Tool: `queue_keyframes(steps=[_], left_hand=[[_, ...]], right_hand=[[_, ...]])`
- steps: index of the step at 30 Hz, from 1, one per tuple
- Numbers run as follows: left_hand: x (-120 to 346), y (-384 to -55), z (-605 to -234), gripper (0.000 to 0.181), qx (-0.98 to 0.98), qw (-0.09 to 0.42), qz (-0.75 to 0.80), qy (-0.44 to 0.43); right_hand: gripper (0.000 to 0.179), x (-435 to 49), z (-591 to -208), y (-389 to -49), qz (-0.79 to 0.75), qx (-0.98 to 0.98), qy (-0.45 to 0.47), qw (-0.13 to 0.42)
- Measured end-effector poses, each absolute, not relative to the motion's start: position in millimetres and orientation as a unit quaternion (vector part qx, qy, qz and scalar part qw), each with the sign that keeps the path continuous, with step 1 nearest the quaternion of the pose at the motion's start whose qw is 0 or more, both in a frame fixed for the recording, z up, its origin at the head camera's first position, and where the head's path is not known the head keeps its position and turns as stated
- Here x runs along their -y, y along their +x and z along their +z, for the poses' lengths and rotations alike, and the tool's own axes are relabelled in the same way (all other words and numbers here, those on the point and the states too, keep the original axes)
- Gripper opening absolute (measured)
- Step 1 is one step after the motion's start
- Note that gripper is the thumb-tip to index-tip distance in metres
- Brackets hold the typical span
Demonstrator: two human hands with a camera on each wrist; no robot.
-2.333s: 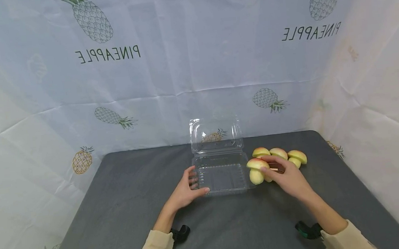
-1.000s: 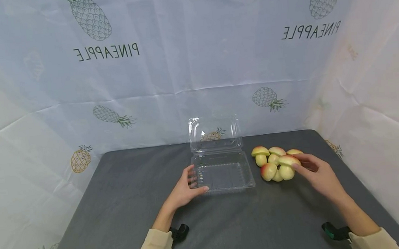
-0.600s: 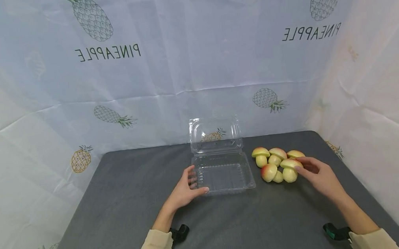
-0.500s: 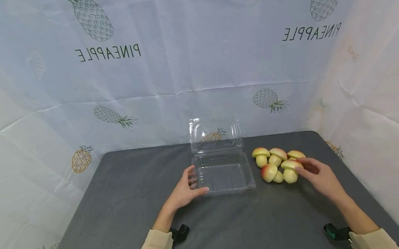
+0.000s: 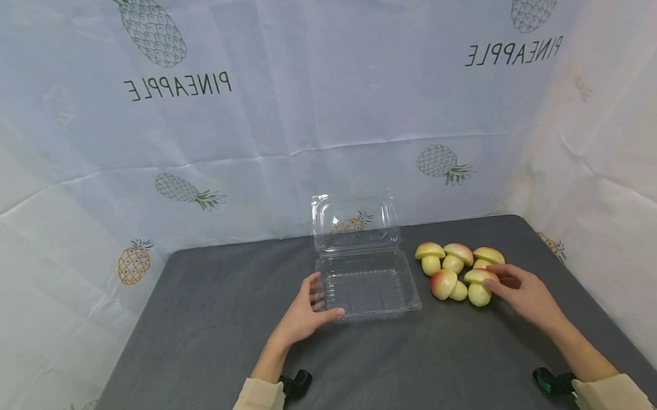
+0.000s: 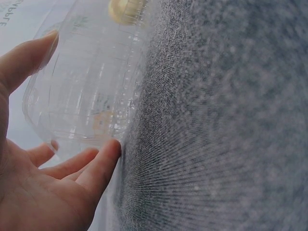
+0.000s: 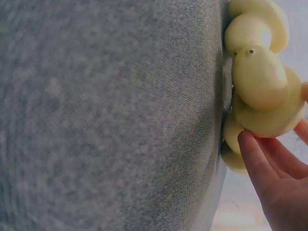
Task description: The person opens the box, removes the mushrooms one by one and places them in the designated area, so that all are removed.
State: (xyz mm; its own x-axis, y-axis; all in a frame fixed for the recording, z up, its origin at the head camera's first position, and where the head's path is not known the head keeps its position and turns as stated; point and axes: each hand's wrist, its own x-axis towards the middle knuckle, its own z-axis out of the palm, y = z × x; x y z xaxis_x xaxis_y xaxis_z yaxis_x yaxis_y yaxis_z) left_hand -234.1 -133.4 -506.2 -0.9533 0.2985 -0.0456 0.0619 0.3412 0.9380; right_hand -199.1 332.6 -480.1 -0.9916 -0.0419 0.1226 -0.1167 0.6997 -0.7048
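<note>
A clear plastic clamshell container point(image 5: 372, 287) stands on the table with its lid point(image 5: 355, 212) raised at the back. My left hand point(image 5: 301, 315) touches its left side with spread fingers, and the thumb reaches along the front rim. In the left wrist view the fingertips point(image 6: 113, 147) lie against the clear wall. To the right, my right hand point(image 5: 525, 297) pinches the cap of a model mushroom point(image 5: 480, 294), pale yellow with a reddish cap top. In the right wrist view this mushroom point(image 7: 260, 79) shows its round stem end, fingertips at the cap's edge.
Several similar mushrooms point(image 5: 430, 262) lie grouped right of the container, close around the pinched one. One point(image 5: 443, 284) lies tipped with its cap to the left. Dark grey cloth covers the table point(image 5: 226, 305). A pineapple-print curtain point(image 5: 273, 105) hangs behind.
My right hand has carried the mushroom from beside the container to the group's right front. Over the last half second it has come down slightly toward me. My left hand has stayed put.
</note>
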Motion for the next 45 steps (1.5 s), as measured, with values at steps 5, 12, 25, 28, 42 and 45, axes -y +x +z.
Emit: queue_keyframes(steps=[5, 12, 25, 28, 42, 45], left_hand=[[133, -235, -507, 0.098, -0.811, 0.104, 0.564, 0.114], [134, -235, -508, 0.099, -0.811, 0.102, 0.565, 0.116], [134, -235, -509, 0.099, -0.814, 0.098, 0.560, 0.119], [135, -235, -509, 0.099, -0.815, 0.098, 0.559, 0.121], [133, -234, -503, 0.101, -0.822, 0.100, 0.548, 0.118], [134, -235, -503, 0.101, -0.826, 0.101, 0.542, 0.120]], right_hand=[[0.058, -332, -481, -201, 0.377, 0.924, 0.042, 0.047], [0.055, -331, -485, -203, 0.364, 0.929, 0.044, 0.059], [0.049, -325, -485, -203, 0.350, 0.931, 0.046, 0.089], [0.048, -325, -485, -203, 0.348, 0.932, 0.046, 0.095], [0.051, -325, -477, -192, 0.349, 0.932, 0.057, 0.084], [0.052, -321, -475, -189, 0.341, 0.933, 0.066, 0.089]])
